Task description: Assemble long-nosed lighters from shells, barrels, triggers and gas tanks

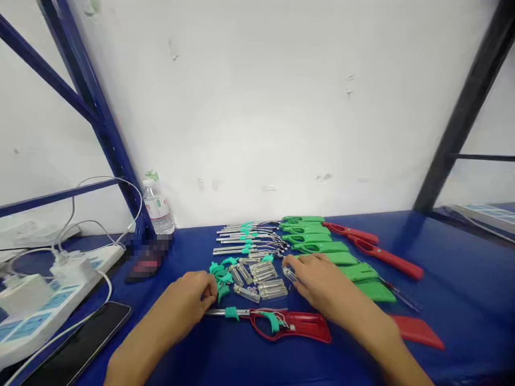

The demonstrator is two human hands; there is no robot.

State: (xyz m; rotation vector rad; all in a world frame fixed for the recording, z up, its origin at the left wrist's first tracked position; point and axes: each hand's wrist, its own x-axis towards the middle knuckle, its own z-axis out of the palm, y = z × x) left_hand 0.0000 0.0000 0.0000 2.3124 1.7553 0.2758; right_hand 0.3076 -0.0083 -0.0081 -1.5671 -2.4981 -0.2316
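My left hand [191, 292] is closed, its fingers curled at the end of the metal tube of an open red lighter housing [309, 326]. The fingertips are partly hidden. A teal trigger [274, 321] and thin wires sit inside that housing. Between the fingertips of my right hand [317, 276] is a small clear fuel tank [289, 274]. More clear fuel tanks [263, 272] lie in a cluster between my hands. Loose teal triggers [220, 273] are heaped just beyond my left hand.
Several metal lighter tubes with wires [241, 238] lie at the back, beside green lighter housings [306, 230] and red ones [386, 257]. A screwdriver [404, 297] and a red shell [418, 331] lie right. At left are a phone [80, 343], power strip [32, 316] and bottle [158, 206].
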